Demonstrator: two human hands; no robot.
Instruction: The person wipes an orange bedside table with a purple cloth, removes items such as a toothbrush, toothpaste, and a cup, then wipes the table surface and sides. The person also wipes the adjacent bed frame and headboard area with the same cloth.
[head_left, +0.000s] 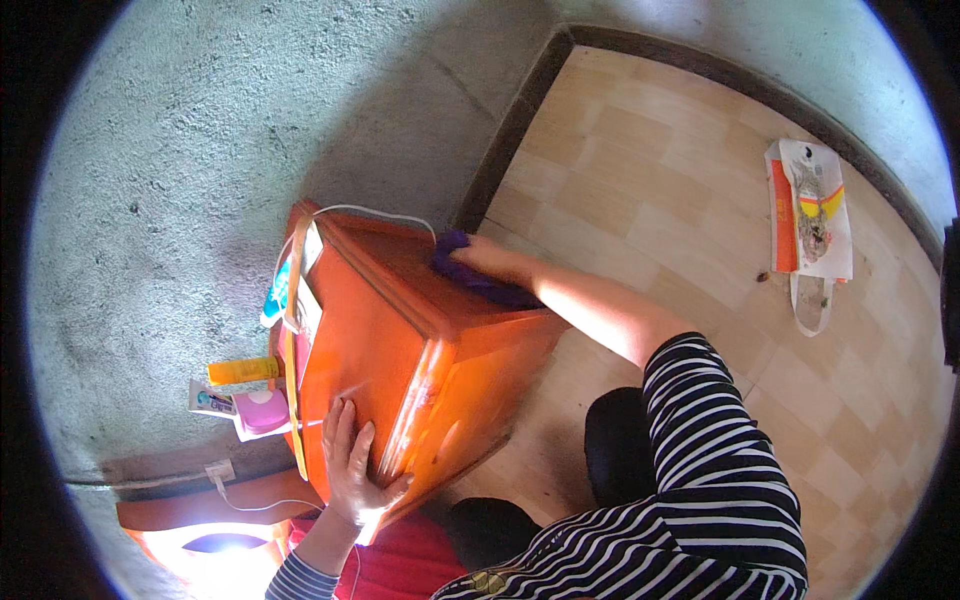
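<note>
A glossy orange wooden cabinet (375, 322) stands against the rough wall in front of me. My left hand (351, 459) rests flat on its top near the front edge, fingers spread and holding nothing. On the cabinet's far side panel, my right hand (491, 259) presses a dark purple cloth (454, 255); the fingertips are partly hidden in its folds. Along the back edge of the top runs a wooden strip (292, 375). Behind it are a pink cup (262, 412) with a toothpaste tube (210, 399) in it, a yellow bottle (244, 370) and a teal packet (277, 292).
A white cable (375, 212) trails over the cabinet's back corner. Another runs from a wall socket (220, 470) beside a wooden headboard (217, 499) and red bedding (409, 559). A soiled white-and-orange bag (814, 214) lies on the tiled floor (630, 195), near a dark baseboard (517, 127).
</note>
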